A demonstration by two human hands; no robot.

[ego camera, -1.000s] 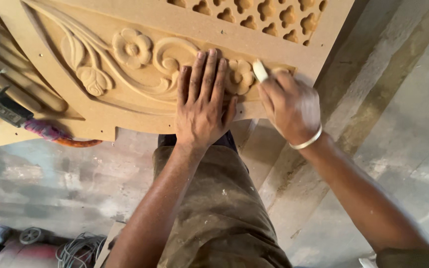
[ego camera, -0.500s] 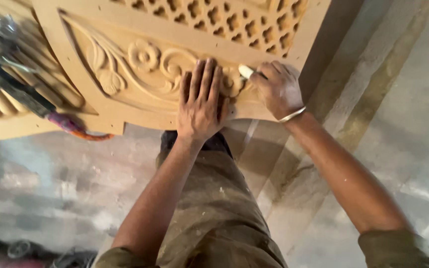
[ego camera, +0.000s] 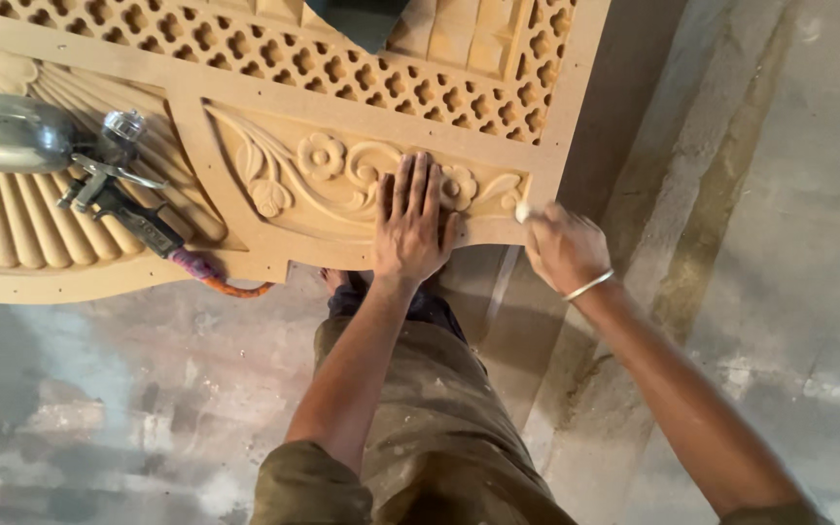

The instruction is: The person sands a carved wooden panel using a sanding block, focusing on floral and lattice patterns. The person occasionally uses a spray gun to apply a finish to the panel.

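Left hand (ego camera: 412,226) lay flat, fingers spread, pressed on the tan carved wooden panel with flower-and-scroll relief (ego camera: 342,180); right hand (ego camera: 564,248) was closed around a small pale block, likely a sanding piece (ego camera: 523,210), held against the panel's lower right corner. Panel sat in front of the person, its curved bottom edge overhanging the grey concrete floor (ego camera: 780,292). Risks: the pale block could slip off that corner, since the edge ended right beside it, or round off the thin relief tips by the small flower; too much weight on the overhang might tip the panel (support underneath not visible). Room: open floor right and below; left side was crowded by a metal spray gun with orange hose (ego camera: 99,185) lying on the fluted section, well apart from both hands. Lattice (ego camera: 342,58) above was fragile.
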